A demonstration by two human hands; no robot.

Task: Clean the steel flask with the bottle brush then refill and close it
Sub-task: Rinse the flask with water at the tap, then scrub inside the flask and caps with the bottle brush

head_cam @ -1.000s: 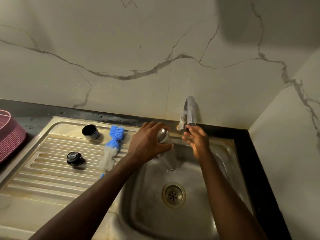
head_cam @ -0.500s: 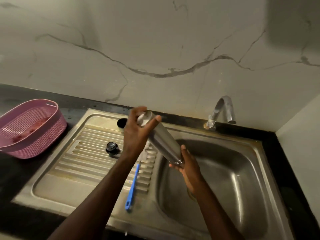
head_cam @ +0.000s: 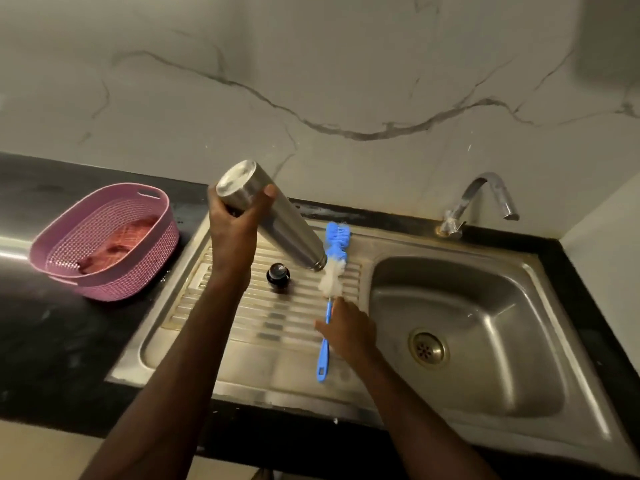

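The left hand [head_cam: 232,233] still grips the flask [head_cam: 273,216], now tilted mouth-down above the drainboard [head_cam: 242,341]. The right hand [head_cam: 349,329] has let go of the flask's mouth end and now touches the brush [head_cam: 330,282] handle; its grip is unclear.

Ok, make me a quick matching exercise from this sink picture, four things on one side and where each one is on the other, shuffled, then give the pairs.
Things:
1. steel flask
2. bottle brush
3. black cap
4. pink basket

Places:
A. on the dark counter, left of the sink unit
B. lying along the drainboard, handle at the right hand
C. gripped near its base by the left hand, tilted mouth-down
D. standing on the drainboard ribs, below the flask

Pairs: 1-C, 2-B, 3-D, 4-A
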